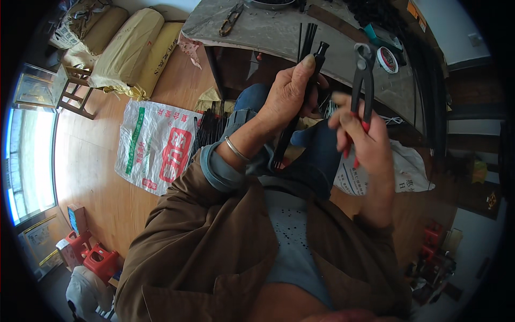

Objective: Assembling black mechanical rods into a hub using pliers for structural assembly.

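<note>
My left hand (288,91) is closed around a bundle of thin black rods (308,41) above my lap, its thumb pointing away from me. A thicker black piece with a flared tip (321,52) stands out of the same grip. The lower ends of dark rods (281,150) slant down below that hand. To the right, my right hand (366,134) grips end-cutting pincers (361,78) by their red-ended handles, jaws pointing away and nearly together. The fingers on its left side are slightly blurred. The pincers are apart from the rods.
A grey worktable (279,40) stands ahead, with another pair of pliers (230,20) and a small round container (387,60) on it. More black rods (214,126) lie left of my knee beside a white printed sack (158,145). Stuffed sacks (131,51) are stacked far left.
</note>
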`<state>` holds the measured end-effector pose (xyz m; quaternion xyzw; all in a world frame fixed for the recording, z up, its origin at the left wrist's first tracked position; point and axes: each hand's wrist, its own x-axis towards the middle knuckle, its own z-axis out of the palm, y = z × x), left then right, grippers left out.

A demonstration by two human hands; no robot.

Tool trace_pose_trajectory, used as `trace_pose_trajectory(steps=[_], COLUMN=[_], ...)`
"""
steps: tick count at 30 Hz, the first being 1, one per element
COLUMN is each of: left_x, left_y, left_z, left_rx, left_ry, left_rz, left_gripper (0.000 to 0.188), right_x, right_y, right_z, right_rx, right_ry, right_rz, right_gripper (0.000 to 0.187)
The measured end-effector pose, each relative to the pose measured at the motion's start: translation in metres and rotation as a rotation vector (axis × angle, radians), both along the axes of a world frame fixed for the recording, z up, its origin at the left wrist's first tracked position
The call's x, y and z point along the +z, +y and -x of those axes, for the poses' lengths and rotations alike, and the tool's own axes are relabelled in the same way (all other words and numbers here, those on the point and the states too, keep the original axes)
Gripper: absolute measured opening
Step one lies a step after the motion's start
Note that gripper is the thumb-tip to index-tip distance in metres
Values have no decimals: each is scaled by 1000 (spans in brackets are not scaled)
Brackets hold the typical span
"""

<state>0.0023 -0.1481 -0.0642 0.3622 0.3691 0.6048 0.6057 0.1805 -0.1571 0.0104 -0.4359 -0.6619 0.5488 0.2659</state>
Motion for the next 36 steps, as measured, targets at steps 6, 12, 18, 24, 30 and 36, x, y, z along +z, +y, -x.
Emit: trace_pose_trajectory(steps=[6, 12, 18, 24, 30, 36], left_x=[4, 10, 7, 7, 9, 6], left_y=[-1, -4, -1, -2, -3, 3], left_z=[-4, -12, -17, -15, -18, -15], left_rx=[-12, -139, -129, -197, -189, -79], left_ry=[-8, 55, 44, 45, 51, 100], left_rz=[49, -26, -20, 7, 1, 1], left_gripper=[62, 62, 64, 64, 64, 64], right_x=[9, 13, 20, 26, 26, 22], right_y=[-15, -17, -11, -11, -18, -1], right_z=[-34, -42, -45, -41, -33, -23], right_rx=[229, 259, 287, 268, 184, 255], right_ry=[-49, 61, 46, 47, -20, -498], right_rz=[543, 735, 748, 787, 774, 208], right_gripper=[33, 37, 44, 40, 19, 14])
